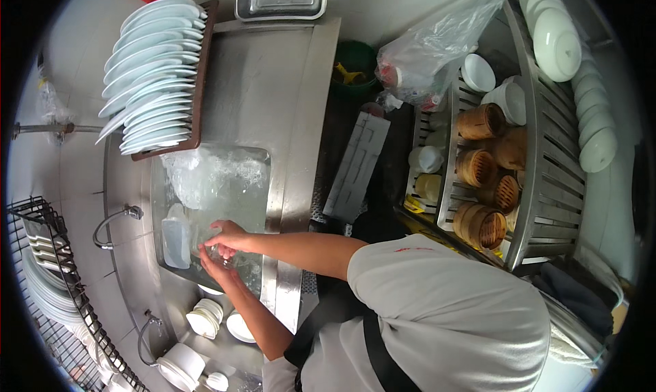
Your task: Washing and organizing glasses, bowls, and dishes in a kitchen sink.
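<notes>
Both my hands are over the water-filled steel sink basin (256, 207), close together with bent fingers. My right hand (230, 237) comes in from above in the picture, and my left hand (218, 267) from below. A clear, shiny patch shows between and beside them; I cannot tell whether it is water or a transparent thing being held. Just beyond the fingers, a translucent plastic container (176, 238) lies in the basin. White foam or a clear plastic sheet (187, 179) covers the water at the basin's upper end.
White plates (154, 79) stand in a brown rack (201, 84) beside the basin. Two curved faucets (102, 228) come from the wall. A second basin holds stacked white bowls (205, 317). Behind me, a steel slatted shelf (558, 202) carries bamboo steamers (479, 228) and white bowls (556, 48).
</notes>
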Tool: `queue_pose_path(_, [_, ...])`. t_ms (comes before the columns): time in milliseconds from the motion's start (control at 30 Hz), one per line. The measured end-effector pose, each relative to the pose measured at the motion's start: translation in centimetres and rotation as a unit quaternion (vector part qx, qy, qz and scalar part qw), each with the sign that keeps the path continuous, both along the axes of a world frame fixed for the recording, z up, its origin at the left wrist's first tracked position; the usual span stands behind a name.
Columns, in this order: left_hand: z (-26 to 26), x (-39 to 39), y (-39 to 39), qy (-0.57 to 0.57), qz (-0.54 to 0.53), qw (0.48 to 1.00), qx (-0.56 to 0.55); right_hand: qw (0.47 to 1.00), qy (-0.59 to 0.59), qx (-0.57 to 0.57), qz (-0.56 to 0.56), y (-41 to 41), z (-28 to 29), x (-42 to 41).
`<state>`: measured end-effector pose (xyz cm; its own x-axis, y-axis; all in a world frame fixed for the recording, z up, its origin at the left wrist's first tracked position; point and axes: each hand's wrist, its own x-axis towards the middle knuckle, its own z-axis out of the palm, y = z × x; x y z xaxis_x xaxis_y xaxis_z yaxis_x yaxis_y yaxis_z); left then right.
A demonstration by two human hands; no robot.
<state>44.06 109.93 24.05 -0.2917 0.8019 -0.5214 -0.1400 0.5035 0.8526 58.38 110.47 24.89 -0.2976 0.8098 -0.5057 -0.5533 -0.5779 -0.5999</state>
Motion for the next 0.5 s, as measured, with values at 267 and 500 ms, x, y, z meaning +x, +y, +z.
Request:
queue_pose_path(267, [-5.2,-1.8,-1.4,-0.385,-0.015,0.923,0.002,0.996,-0.026,0.045,-0.079,-0.4,0.2,0.9])
queue_pose_path(500, [-11.9,-3.3,0.3,-0.546,0.055,0.836,0.001,0.947,-0.282,0.140,-0.061,-1.2,0.7,0.6])
